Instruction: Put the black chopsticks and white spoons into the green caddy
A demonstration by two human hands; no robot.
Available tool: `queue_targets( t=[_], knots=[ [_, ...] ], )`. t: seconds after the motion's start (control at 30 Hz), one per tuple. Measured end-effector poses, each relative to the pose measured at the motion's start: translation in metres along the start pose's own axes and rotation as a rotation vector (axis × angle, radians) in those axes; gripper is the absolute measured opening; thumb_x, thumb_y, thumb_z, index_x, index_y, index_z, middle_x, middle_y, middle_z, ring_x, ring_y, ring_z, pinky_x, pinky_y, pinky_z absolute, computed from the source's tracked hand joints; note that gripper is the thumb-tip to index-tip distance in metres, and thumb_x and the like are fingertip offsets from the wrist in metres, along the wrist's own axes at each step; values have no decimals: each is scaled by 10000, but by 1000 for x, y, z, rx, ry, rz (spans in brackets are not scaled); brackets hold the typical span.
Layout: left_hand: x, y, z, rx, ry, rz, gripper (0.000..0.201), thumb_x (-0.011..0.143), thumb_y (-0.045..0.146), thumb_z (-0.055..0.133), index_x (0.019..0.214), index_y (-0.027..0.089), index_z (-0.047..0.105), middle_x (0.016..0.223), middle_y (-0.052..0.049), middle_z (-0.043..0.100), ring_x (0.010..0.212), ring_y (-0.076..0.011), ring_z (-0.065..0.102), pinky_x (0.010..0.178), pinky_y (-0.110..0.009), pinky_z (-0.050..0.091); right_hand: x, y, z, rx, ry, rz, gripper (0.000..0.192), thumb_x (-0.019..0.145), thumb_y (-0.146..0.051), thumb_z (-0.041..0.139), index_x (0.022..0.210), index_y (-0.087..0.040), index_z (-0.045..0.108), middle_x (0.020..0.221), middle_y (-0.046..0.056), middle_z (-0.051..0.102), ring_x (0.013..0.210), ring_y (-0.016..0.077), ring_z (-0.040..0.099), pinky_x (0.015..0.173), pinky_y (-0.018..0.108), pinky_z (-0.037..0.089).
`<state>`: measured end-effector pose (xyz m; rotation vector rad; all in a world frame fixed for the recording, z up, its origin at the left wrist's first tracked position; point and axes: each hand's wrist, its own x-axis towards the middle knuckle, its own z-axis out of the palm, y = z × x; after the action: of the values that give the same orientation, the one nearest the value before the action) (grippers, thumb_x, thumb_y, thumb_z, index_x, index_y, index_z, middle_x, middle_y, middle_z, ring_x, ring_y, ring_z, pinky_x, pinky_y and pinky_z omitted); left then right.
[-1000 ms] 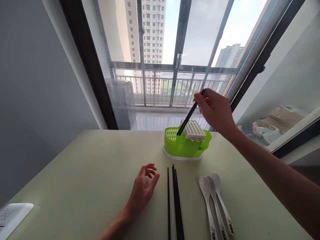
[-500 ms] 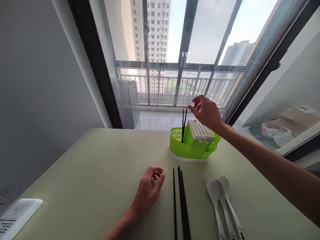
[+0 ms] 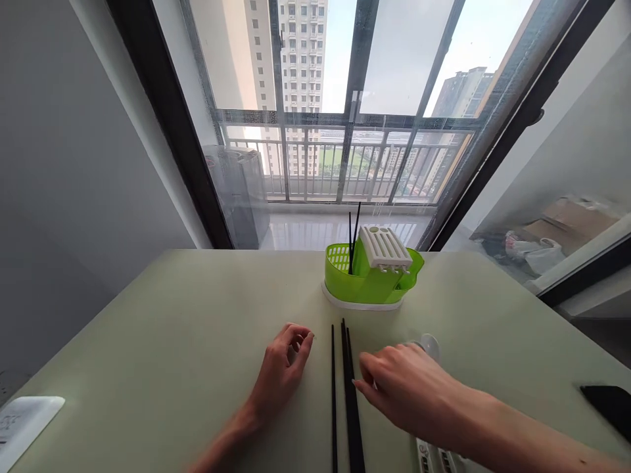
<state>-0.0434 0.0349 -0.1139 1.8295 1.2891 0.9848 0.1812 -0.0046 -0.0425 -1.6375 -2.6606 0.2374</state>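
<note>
My left hand (image 3: 280,368) rests on the table left of the chopsticks, its fingers loosely curled, with nothing visible in it. One black chopstick (image 3: 334,394) lies separately beside it. Several more black chopsticks (image 3: 351,401) lie close together to the right. My right hand (image 3: 404,384) is at this bunch, thumb and curled fingers apart; the thumb tip overlaps the bunch, and I cannot tell whether it touches. Beneath and behind that hand are white spoons (image 3: 430,346), mostly hidden. Two black chopsticks (image 3: 350,240) stand in the green utensil holder (image 3: 357,287).
The holder, with its white slotted top (image 3: 387,248), stands near the table's far edge. A white device (image 3: 29,420) is at the left edge and a black object (image 3: 608,407) at the right. Beyond the table (image 3: 211,315) are glass panels and a balcony railing (image 3: 315,164).
My right hand has moved from above the holder down to the chopsticks on the table, covering most of the spoons. My left hand stays beside the chopsticks. The view has shifted slightly.
</note>
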Motion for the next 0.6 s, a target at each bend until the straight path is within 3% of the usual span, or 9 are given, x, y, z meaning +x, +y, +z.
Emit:
queue_targets(
  t=[0.17,0.6],
  knots=[
    [0,2,1,14,1,-18,335,968,497,483,906,203,632,825,-31,637,702,-154,592,605,-251,485,-2,-3,37,-39,-75,80,196,952,-274,537,813,-203,654,732,65,749,644,261,733,505,303,199],
    [2,3,3,68,-7,-29,324,969,482,490,871,202,622,798,-22,620,704,-155,573,615,-246,462,9,-7,55,52,-44,165,259,927,-273,502,778,-174,689,730,104,753,644,290,735,510,302,277]
  ],
)
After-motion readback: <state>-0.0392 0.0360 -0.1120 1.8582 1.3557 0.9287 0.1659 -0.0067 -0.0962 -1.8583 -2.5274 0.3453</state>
